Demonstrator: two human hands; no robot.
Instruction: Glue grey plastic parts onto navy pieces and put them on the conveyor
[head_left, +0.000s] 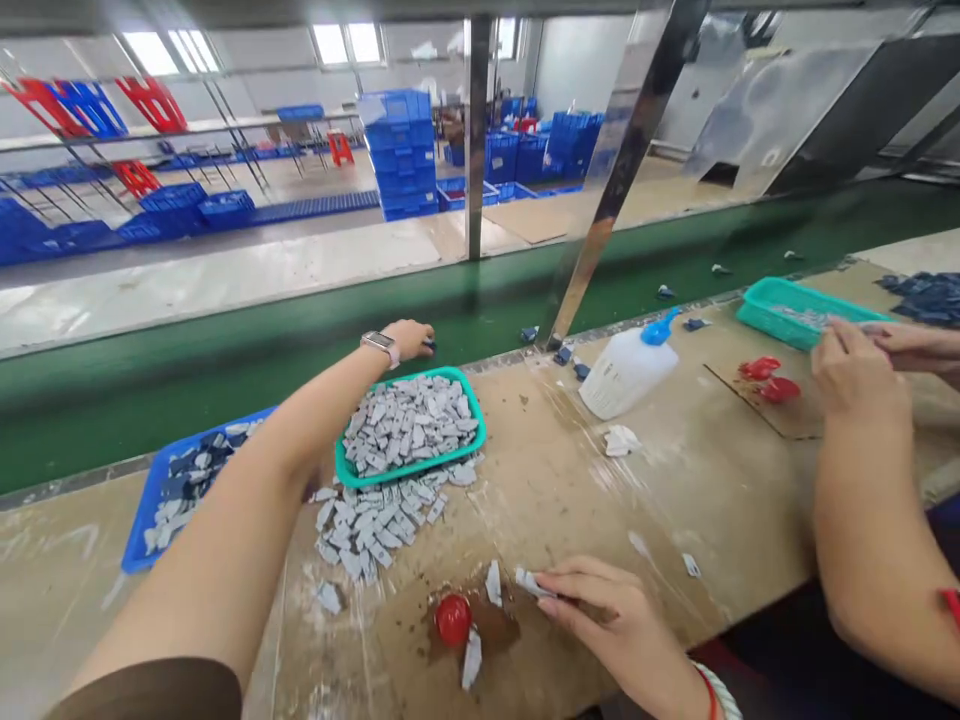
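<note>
My left hand [407, 338] reaches over the green conveyor belt [307, 335], beyond a teal basket [480, 420] heaped with small light-grey pieces. A small dark piece [429, 344] shows at its closed fingertips. Near the front edge of the table, my right hand [600, 610] pinches a small flat light-grey piece [531, 582] between thumb and fingers. Left of it lie a loose grey piece [493, 583], a round red object [454, 620] on a wet-looking brown patch, and another grey piece [472, 659]. A loose pile of grey pieces [367, 530] spreads in front of the basket.
A blue tray [139, 535] with dark and grey pieces lies partly behind my left forearm. A white bottle [628, 372] with a blue cap stands tilted near metal posts [619, 170]. At right, a co-worker's hands [855, 360] work beside another teal basket [757, 310].
</note>
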